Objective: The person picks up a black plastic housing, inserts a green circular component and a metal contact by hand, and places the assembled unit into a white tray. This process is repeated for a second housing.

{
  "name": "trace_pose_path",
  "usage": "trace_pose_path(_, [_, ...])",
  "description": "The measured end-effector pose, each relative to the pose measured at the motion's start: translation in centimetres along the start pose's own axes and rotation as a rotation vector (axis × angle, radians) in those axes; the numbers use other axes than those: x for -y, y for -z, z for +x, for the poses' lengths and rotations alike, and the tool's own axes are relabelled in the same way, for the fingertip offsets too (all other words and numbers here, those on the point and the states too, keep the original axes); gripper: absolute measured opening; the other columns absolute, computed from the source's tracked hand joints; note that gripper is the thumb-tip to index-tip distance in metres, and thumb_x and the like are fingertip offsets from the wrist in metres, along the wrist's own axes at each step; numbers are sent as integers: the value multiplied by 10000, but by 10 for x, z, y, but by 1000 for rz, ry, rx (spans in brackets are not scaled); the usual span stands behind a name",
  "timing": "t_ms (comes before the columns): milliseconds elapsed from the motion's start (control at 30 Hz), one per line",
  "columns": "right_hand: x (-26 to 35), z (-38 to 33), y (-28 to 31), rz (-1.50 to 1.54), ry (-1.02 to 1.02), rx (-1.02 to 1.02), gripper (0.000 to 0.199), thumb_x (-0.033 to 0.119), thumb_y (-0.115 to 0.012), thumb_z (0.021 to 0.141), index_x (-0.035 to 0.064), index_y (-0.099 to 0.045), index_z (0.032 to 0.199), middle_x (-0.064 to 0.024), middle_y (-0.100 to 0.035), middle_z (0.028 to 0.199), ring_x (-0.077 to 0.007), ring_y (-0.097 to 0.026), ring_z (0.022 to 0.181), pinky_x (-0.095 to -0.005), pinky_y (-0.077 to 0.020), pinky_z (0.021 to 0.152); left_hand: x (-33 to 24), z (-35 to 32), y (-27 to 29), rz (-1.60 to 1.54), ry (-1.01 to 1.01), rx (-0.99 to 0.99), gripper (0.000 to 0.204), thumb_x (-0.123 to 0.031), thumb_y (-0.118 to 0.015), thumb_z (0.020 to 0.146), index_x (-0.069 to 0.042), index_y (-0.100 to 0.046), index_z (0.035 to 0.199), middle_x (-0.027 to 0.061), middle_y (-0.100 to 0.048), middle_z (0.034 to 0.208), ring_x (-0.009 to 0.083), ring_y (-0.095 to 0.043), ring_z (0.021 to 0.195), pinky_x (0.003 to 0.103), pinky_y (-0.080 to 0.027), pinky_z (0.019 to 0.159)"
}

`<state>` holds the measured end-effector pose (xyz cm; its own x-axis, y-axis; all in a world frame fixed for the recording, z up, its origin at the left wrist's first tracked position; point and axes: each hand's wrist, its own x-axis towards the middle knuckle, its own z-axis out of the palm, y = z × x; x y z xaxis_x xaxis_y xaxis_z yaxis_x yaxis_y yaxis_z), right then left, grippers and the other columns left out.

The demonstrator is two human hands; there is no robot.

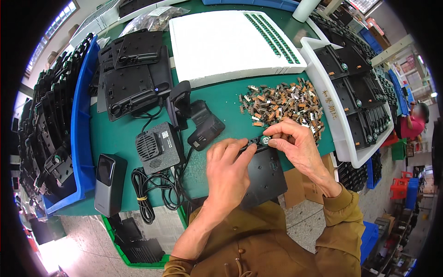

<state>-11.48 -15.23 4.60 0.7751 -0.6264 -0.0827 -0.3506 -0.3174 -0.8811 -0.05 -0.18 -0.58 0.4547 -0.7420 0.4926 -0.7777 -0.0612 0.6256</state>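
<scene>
A flat black plastic panel [265,174] lies over the table's front edge, close to my body. Along its far side runs a black raised part, where my left hand [226,168] has its fingers closed on the panel. My right hand [297,144] pinches a small round green part with a silvery centre [265,140] at that same far side. Whether the part is fixed to the panel or loose cannot be made out. Just beyond my right hand is a heap of small metal pieces with orange-brown parts [281,104].
Behind the heap lies a white foam block [217,44] bearing rows of small green parts [270,37]. Black panels fill a white tray [330,106] and a blue bin [83,124]. Stacked panels [131,85], a black device [159,147], coiled cable [147,203] and a grey box [110,184] stand left.
</scene>
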Motion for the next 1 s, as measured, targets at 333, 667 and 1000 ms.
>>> trace_pose_path(333, [1,-3,-3,-377,364,-107,252,-50,-695,776,46,-694,1009,-92,-601,876,-285,-625,786,-375,-501,669,0,1,1,2,8,2,369,28,-666,704,-83,-719,1052,64,-657,1101,282,-590,1060,429,-445,910])
trace_pose_path(667, [2,0,-2,-359,308,-23,171,-2,-704,793,31,-662,955,-117,-604,859,-322,-623,788,-395,-494,665,1,-1,1,8,14,12,385,32,-662,696,-77,-719,1061,73,-658,1111,285,-593,1058,434,-446,912])
trace_pose_path(1000, [9,-4,2,-321,226,-80,188,-12,-699,799,35,-684,981,-112,-622,854,-303,-643,750,-384,-505,655,-1,2,3,45,12,4,322,42,-716,725,-64,-733,1028,80,-687,1060,288,-620,1002,395,-471,875])
